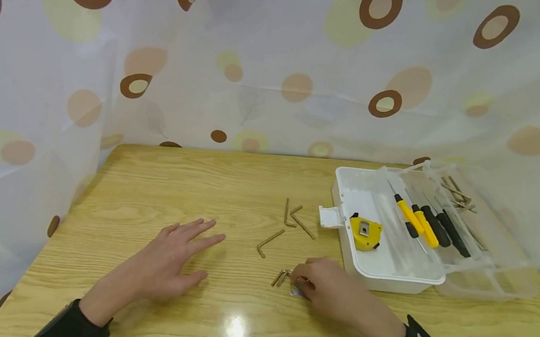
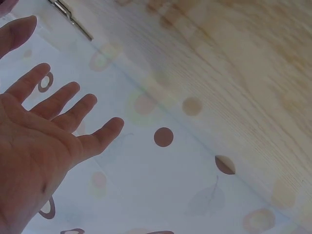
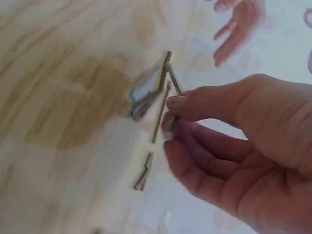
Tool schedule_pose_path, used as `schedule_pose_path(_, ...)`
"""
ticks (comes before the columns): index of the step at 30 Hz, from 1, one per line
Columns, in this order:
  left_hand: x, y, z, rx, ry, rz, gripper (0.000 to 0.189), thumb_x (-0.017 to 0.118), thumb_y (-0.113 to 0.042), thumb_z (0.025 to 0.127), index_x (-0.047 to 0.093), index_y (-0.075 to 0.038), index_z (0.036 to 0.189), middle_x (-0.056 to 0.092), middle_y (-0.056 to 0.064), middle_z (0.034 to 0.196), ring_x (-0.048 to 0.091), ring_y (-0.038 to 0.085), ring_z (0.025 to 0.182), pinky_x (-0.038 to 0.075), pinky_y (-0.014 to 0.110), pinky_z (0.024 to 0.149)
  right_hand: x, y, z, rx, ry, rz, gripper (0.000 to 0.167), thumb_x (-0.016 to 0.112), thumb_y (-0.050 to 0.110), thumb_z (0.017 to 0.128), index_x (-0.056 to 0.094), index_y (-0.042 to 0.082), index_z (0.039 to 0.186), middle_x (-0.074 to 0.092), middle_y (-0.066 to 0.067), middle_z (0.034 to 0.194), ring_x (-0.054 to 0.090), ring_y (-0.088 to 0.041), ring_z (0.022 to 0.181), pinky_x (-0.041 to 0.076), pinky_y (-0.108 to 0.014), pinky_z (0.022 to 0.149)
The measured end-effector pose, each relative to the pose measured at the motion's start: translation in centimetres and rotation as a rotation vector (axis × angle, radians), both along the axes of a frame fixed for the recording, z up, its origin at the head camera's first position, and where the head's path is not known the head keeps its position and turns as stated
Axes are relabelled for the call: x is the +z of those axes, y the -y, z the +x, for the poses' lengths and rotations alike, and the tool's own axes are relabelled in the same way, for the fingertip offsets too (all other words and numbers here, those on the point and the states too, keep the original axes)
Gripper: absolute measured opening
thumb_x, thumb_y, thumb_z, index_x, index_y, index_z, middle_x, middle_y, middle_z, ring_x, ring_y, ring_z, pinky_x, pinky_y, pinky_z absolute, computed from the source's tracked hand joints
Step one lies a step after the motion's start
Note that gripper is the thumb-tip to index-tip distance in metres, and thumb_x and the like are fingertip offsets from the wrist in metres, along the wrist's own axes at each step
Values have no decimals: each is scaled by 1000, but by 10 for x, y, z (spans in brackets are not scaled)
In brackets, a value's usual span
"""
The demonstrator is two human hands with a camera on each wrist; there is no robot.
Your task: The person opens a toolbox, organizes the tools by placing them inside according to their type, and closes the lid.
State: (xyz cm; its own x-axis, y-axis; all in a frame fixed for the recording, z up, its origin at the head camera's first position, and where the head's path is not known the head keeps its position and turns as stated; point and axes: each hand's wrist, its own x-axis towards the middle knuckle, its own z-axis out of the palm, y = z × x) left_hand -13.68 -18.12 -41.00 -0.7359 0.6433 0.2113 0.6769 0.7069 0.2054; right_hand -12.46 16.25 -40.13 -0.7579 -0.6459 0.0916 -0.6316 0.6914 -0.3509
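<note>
My right hand [image 1: 331,290] is low over the table at the front of the white toolbox. In the right wrist view, its thumb and index finger pinch an L-shaped hex key [image 3: 174,80]. More hex keys [image 3: 161,114] lie by the fingertips, along with a small clear plastic piece [image 3: 146,87]. From above, the bent ends of hex keys [image 1: 281,277] show left of that hand, whose fingers hide the rest. My left hand [image 1: 168,260] is spread over the table to the left, holding nothing. Between the hands and farther back lie three loose hex keys [image 1: 270,242].
The white toolbox [image 1: 391,277] stands at right with its clear lid [image 1: 504,253] folded back. A yellow tape measure [image 1: 365,232] sits inside. Screwdrivers [image 1: 433,227] and more hex keys [image 1: 458,196] lie in the lid side. A patterned curtain [image 1: 267,111] borders the table's back.
</note>
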Motion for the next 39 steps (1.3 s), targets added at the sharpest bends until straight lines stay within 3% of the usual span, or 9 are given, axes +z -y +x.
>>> schedule_pose_path(2, 0, 0, 0, 0, 1, 2, 68, 76, -29, 90, 50, -20, 153, 41, 14, 163, 46, 40, 145, 42, 70, 105, 3, -3, 2, -46, -35, -53, 13, 71, -3, 89, 75, 6, 97, 73, 0, 86, 60, -2, 73, 52, -20, 64)
schedule_pose_path(6, 0, 0, 0, -1, -4, 5, 67, 75, -28, 91, 50, -19, 153, 41, 15, 162, 46, 40, 145, 42, 71, 104, 11, -10, 4, -86, -206, -157, 13, 76, -5, 83, 74, 5, 91, 74, -1, 82, 62, -4, 69, 53, -18, 62)
schedule_pose_path(10, 0, 1, 0, 2, -11, 10, 67, 75, -26, 90, 51, -18, 152, 42, 15, 161, 46, 41, 145, 42, 71, 104, 16, -16, 4, -87, -411, -214, 19, 82, -7, 75, 74, 8, 83, 72, 2, 76, 61, -4, 64, 51, -17, 57)
schedule_pose_path(14, 0, 1, 0, 3, -13, 15, 67, 75, -26, 89, 52, -18, 152, 43, 16, 161, 47, 41, 144, 42, 70, 103, 19, -21, 3, -85, -521, -280, 26, 84, -12, 70, 73, 9, 80, 71, 2, 74, 61, -4, 63, 49, -14, 56)
schedule_pose_path(19, -1, 2, 0, -6, -3, 22, 67, 75, -26, 90, 51, -17, 152, 42, 16, 161, 48, 42, 143, 43, 71, 103, 26, -32, 2, -99, -586, -348, 32, 85, -16, 65, 72, 9, 81, 71, 1, 76, 61, -4, 63, 49, -10, 59)
schedule_pose_path(23, -1, 1, 1, -16, 10, 31, 67, 75, -25, 91, 50, -17, 152, 41, 16, 162, 47, 43, 144, 42, 71, 104, 33, -44, 2, -135, -645, -356, 34, 86, -15, 63, 73, 9, 82, 72, 1, 76, 63, -5, 62, 51, -14, 58)
schedule_pose_path(32, -1, -5, 3, -42, -3, 28, 69, 76, -27, 89, 50, -19, 153, 43, 16, 160, 47, 42, 144, 42, 70, 104, 48, -85, 5, -325, -769, -336, 30, 88, -11, 63, 78, 7, 84, 76, -3, 77, 65, -13, 61, 47, -14, 56)
schedule_pose_path(34, -2, -7, 4, -54, -1, 38, 69, 76, -27, 89, 50, -19, 153, 44, 17, 160, 47, 42, 144, 42, 71, 104, 50, -96, 5, -370, -777, -350, 28, 87, -10, 64, 78, 6, 85, 75, -4, 75, 64, -8, 63, 44, -13, 56)
schedule_pose_path(39, -3, -13, 8, -85, 23, 44, 68, 75, -29, 90, 50, -20, 153, 43, 15, 161, 46, 40, 145, 41, 70, 106, 54, -124, 7, -488, -798, -363, 24, 86, -7, 66, 79, 3, 87, 75, -11, 73, 47, 23, 72, 38, -6, 57)
